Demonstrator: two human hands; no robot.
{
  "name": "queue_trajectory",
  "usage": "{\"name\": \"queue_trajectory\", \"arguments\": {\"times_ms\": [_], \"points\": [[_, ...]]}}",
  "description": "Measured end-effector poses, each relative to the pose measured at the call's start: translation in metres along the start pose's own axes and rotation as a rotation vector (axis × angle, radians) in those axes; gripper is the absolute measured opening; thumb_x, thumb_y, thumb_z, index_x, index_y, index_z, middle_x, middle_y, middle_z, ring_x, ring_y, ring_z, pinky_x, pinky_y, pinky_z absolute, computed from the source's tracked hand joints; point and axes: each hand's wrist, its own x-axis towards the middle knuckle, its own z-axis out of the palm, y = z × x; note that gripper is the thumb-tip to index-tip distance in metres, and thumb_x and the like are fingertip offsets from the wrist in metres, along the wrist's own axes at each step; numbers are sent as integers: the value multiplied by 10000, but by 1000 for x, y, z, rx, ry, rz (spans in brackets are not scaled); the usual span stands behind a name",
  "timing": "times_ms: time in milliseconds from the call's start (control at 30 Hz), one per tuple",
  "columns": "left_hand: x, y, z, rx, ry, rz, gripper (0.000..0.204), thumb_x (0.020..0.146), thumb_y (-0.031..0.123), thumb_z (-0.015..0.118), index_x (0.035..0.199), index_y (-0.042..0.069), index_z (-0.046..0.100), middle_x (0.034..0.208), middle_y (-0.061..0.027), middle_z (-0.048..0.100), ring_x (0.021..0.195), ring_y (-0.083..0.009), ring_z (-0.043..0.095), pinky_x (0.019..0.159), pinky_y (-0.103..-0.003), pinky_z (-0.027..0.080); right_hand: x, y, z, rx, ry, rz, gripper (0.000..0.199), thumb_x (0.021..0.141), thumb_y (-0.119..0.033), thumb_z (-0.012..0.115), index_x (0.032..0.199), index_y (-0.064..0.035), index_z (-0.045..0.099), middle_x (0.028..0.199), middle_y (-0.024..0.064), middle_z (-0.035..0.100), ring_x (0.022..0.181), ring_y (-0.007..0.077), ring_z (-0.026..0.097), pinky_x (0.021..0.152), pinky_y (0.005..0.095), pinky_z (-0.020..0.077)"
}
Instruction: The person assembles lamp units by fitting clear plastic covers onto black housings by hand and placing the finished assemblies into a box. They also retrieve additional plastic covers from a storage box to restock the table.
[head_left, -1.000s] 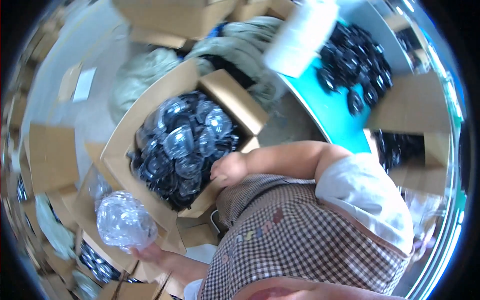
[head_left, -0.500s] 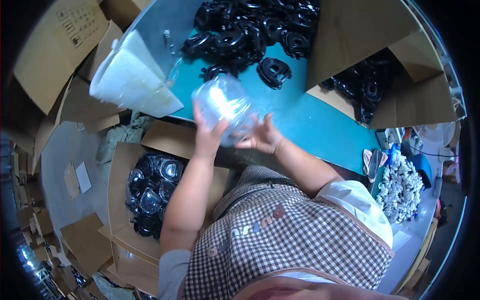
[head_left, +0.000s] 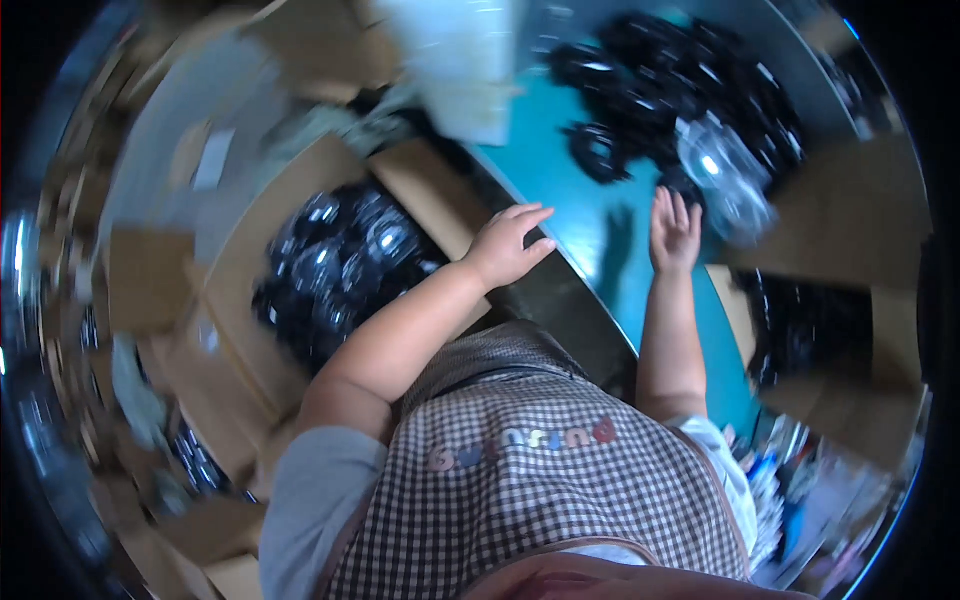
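My left hand (head_left: 510,246) is over the table's near edge, beside the open carton, its fingers stretched out and nothing in them. Farther right, my right hand (head_left: 675,232) is raised over the teal table top (head_left: 560,190), palm showing and fingers extended. Just beyond its fingertips is a clear plastic nested stack of domed covers or cups (head_left: 722,170), blurred; whether the fingers touch it I cannot tell. A black plastic part (head_left: 598,152) lies left of that stack, with a heap of similar glossy black parts (head_left: 660,80) behind.
At my left stands an open carton (head_left: 270,225) filled with black parts with clear covers (head_left: 335,255). Another carton (head_left: 835,215) with black parts stands at the table's right. A white foam-like block (head_left: 465,75) is at the far left table edge. More cartons stand on the floor.
Both hands held the clear stack before; now it is by the black heap, out of my left hand. My left hand has drawn back toward the carton. The view has turned left.
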Motion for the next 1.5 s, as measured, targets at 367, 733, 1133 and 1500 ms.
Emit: {"name": "queue_trajectory", "arguments": {"times_ms": [367,733,1133,1500], "points": [[-385,-128,-173,541,1242,-838,409,890,269,646,1221,33,602,1196,-203,629,1116,-383,575,983,-463,447,-93,261,121,-718,-506,692,538,1023,-387,484,1408,-14,440,1291,149,594,1152,275,596,984,391,486],[-564,-220,-141,-338,1090,-1332,861,856,489,693,1470,-26,379,1430,-265,486,1338,-359,469,1111,-389,371,-281,530,199,-1325,-1349,1051,474,990,-287,572,1368,-9,511,1272,160,612,1085,248,636,940,371,492],[-576,-260,-105,-377,1084,-968,429,948,322,620,1205,-21,612,1145,-190,642,1082,-354,599,963,-393,468,-421,703,100,-1343,-2956,-331,516,828,-144,576,1342,-103,586,1351,116,569,1374,264,434,1186,486,261],[-621,-319,-104,-763,1229,-1222,410,968,235,601,1291,-17,593,1176,-106,690,1058,-165,633,942,-296,478,-423,711,88,-1468,-2996,-302,319,786,-178,639,1095,-125,698,1239,33,626,1315,199,472,1205,503,191]]}}
